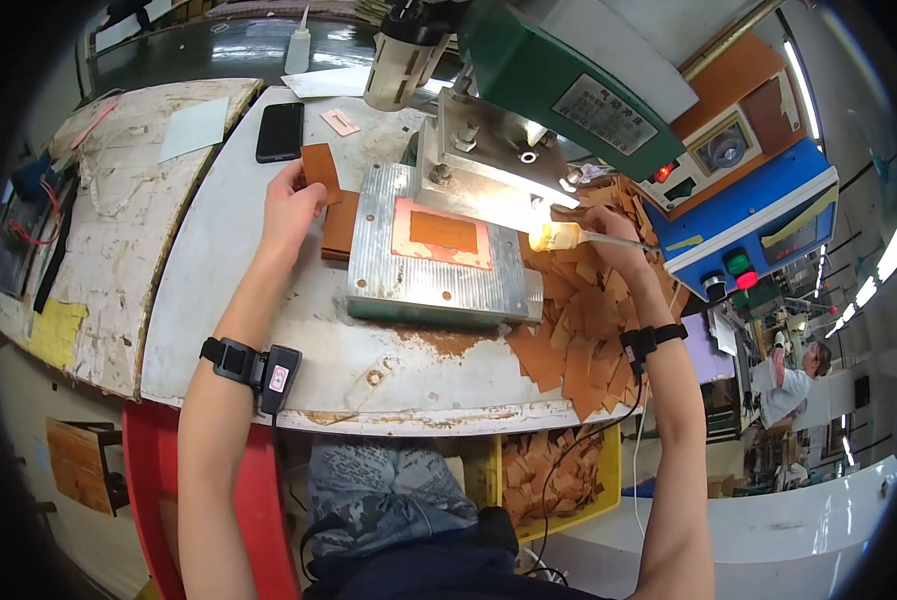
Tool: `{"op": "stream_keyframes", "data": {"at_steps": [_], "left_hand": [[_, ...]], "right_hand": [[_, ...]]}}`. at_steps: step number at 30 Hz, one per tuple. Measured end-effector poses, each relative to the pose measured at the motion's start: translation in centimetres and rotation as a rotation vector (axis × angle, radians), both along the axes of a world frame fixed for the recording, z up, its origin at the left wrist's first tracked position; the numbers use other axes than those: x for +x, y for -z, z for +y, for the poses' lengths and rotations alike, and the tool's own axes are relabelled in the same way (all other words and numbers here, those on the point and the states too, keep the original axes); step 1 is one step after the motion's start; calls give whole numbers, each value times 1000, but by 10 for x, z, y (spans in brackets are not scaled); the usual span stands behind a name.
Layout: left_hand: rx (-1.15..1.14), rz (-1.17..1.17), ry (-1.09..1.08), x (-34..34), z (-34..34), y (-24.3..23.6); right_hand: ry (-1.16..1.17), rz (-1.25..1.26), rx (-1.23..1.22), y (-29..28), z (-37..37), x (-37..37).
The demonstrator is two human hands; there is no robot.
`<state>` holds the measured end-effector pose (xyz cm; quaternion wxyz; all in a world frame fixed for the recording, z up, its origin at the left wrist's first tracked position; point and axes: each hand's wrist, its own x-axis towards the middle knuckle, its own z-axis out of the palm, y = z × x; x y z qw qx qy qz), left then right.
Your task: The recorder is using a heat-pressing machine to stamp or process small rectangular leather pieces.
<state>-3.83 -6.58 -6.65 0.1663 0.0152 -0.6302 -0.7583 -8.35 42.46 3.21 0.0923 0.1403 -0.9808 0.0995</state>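
Note:
My left hand [293, 210] pinches a small brown leather piece [320, 172], held upright above a stack of like pieces [338, 228] beside the press bed. On the ridged metal bed [378, 255] of the press lies a pink frame-shaped plate [400, 232], with a brown rectangle [443, 232] inside its opening. My right hand [613, 232] reaches over a loose heap of brown pieces [588, 320], to the right of the bed. Its fingers are curled and partly hidden behind a lit lamp [555, 236] on a thin stem; what they hold cannot be made out.
The green press head [558, 80] hangs over the bed. A blue control box [768, 220] with buttons stands right. A black phone [280, 132] and a white squeeze bottle [298, 50] lie further back. Below the table edge sits a yellow crate [613, 470] of scraps. Another person [788, 385] works far right.

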Motion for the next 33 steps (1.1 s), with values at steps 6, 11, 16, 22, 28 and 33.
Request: {"op": "stream_keyframes", "data": {"at_steps": [6, 11, 16, 22, 28, 33], "left_hand": [[18, 0, -5, 2, 3, 0], [37, 14, 31, -5, 10, -1], [8, -6, -6, 5, 0, -1], [3, -26, 16, 2, 3, 0], [-34, -18, 19, -1, 9, -8], [-10, 21, -39, 1, -5, 1]], "right_hand": [[-118, -279, 0, -10, 11, -8], [-195, -319, 122, -25, 24, -18], [-336, -2, 391, -4, -10, -22], [-395, 205, 335, -21, -9, -22], [-194, 286, -207, -27, 30, -31], [-23, -212, -714, -5, 50, -36]]}}
